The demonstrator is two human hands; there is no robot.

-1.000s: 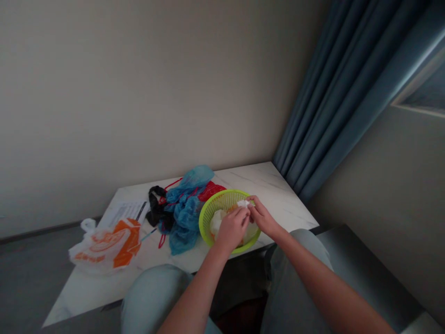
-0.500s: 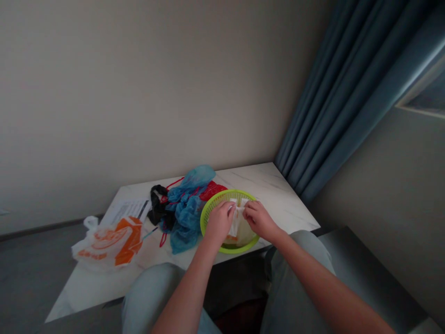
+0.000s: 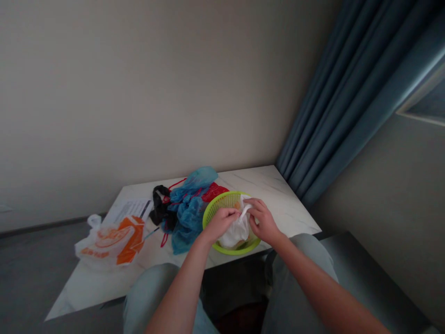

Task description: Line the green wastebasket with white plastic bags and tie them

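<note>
A white plastic bag (image 3: pixel 235 234) lies inside a lime-green basket (image 3: pixel 212 202) with a mesh wall. On its left side my left hand (image 3: pixel 222 222) pinches a fold of the bag, thumb and fingers pressed together. My right hand (image 3: pixel 261 218) grips the gathered top of the same bag from the right, its fingers curled. Something orange shows faintly by the bag; what the bag contains cannot be made out. Both hands are over the basket.
Left of the basket lie crumpled blue plastic bags (image 3: pixel 189 215), a red bag (image 3: pixel 213 191) and a black bag (image 3: pixel 160 208). Farther left are a printed sheet (image 3: pixel 128 208) and a white-and-orange bag (image 3: pixel 111 241) on the marble-look table (image 3: pixel 281 195).
The white bag has gone from two upright ends between my hands to a bunched, twisted shape. My left hand has turned and dropped slightly, and the right has shifted a little right.
</note>
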